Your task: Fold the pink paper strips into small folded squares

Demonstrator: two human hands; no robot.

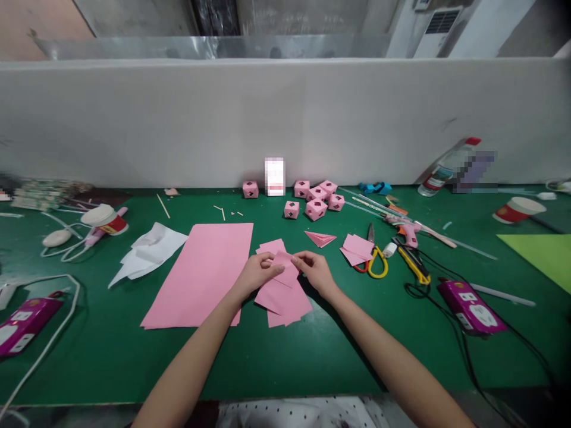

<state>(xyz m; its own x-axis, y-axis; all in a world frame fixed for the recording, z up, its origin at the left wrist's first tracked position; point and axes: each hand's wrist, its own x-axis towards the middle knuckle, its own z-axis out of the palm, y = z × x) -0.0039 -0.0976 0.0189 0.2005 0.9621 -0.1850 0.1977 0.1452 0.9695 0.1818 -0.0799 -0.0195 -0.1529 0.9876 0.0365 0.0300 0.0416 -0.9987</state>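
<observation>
Pink square (282, 260): held over the loose pile (288, 306) on the table (250, 362), directly in front of the person. From where I stand, both hands are clamped on it. The left hand (262, 272) pinches its left side between thumb and fingers; the right hand (316, 271) pinches its right edge. The hands are near each other, paper between them.

Step in hand, as judged: two-handed folding of the square. Whether it bears a crease cannot be told from here. The next move would call for matched edges, one hand steadying the paper and the other pressing along the fold.

Clock centre: the square; twelve points away from the person.

- Six o'clock: most of the pile.
- Two o'clock: folded piece (320, 239), lying apart.
- Three o'clock: small stack (355, 248), just beside the scissors (371, 235).
- Nine o'clock: large sheet (205, 267), flat; beyond it, white paper (149, 252), crumpled.
- One o'clock, farther out: box cluster (316, 209).
- Eleven o'clock: single box (250, 189).
- Between two and three, well apart: glue gun (409, 230).
</observation>
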